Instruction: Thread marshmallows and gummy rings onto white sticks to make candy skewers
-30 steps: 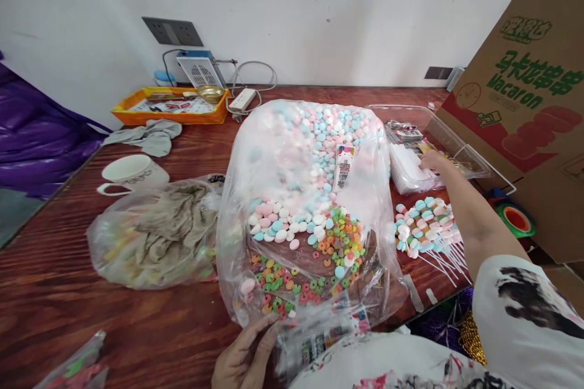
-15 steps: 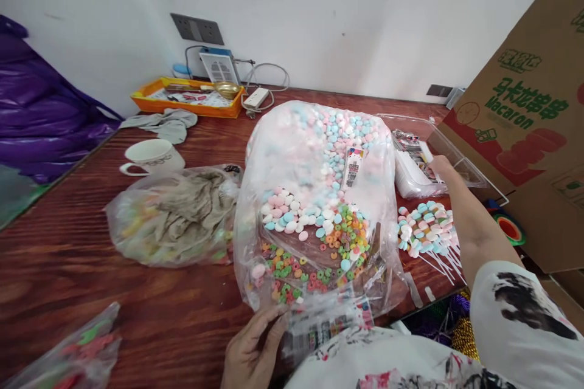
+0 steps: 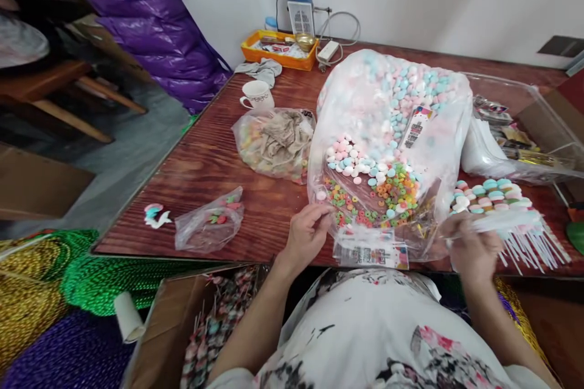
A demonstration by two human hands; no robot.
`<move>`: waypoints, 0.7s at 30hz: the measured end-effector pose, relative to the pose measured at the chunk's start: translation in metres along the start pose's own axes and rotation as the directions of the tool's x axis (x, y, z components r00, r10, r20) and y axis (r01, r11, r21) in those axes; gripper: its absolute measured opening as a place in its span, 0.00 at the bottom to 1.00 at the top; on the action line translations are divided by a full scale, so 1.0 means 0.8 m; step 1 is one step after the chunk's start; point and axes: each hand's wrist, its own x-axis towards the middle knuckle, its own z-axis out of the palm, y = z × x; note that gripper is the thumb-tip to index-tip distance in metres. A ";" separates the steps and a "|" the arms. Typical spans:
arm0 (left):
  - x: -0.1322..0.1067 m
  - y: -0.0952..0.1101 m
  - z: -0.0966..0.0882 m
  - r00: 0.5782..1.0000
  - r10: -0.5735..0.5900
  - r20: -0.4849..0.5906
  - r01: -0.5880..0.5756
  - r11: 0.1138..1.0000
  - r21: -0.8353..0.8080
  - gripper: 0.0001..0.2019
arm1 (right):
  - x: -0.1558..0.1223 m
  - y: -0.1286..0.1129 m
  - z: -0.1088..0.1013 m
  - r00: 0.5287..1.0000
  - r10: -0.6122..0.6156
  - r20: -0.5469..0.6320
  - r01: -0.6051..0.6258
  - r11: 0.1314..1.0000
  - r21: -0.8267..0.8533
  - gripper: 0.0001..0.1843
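My left hand (image 3: 306, 238) is closed in a pinch at the front left edge of a big clear plastic bag (image 3: 351, 88); what sits between its fingertips is too small to tell. Pink, white and blue candies (image 3: 349, 158) and small coloured rings (image 3: 395, 191) lie in the bag. My right hand (image 3: 474, 248), smeared by motion, grips a whitish strip of thin plastic (image 3: 506, 222) above candy skewers (image 3: 495, 194) with white sticks. Between my hands, printed clear packets (image 3: 371, 249) lie at the table edge. A printed label (image 3: 416, 124) rests on the big bag.
A clear box (image 3: 524, 88) with packaging stands at the right. Left of the big bag are a bag with a cloth (image 3: 285, 137), a mug (image 3: 258, 94), an orange tray (image 3: 278, 56) and a small bag (image 3: 212, 222). An open carton (image 3: 168, 322) stands below.
My right hand has come back from the clear box towards me, bringing the whitish strip. My left hand has lifted off the packets to the bag's edge. The view has turned left and down.
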 end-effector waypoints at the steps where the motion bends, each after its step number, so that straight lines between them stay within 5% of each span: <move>1: 0.013 -0.004 0.000 0.999 0.031 0.008 -0.031 0.999 0.024 0.07 | -0.029 0.011 0.015 1.000 0.002 0.018 -0.004 0.998 0.068 0.21; 4: 0.062 -0.019 0.011 0.995 0.083 0.057 -0.090 0.986 0.137 0.08 | -0.075 0.050 0.047 0.974 0.074 0.213 -0.146 0.928 0.342 0.16; 8: 0.130 -0.034 0.042 0.963 0.024 0.267 -0.162 0.846 0.508 0.11 | -0.080 0.077 0.055 0.951 0.092 0.294 -0.229 0.849 0.476 0.15; 10: 0.151 -0.035 0.058 0.948 0.002 0.317 -0.188 0.808 0.558 0.11 | -0.076 0.076 0.054 0.925 0.077 0.371 -0.279 0.802 0.528 0.17; 13: 0.160 -0.032 0.079 0.931 -0.004 0.366 -0.218 0.797 0.563 0.11 | -0.072 0.067 0.055 0.905 0.077 0.419 -0.332 0.744 0.580 0.19; 21: 0.142 -0.039 0.101 0.921 -0.072 0.384 -0.185 0.784 0.592 0.07 | -0.069 0.050 0.055 0.943 0.081 0.322 -0.283 0.703 0.653 0.16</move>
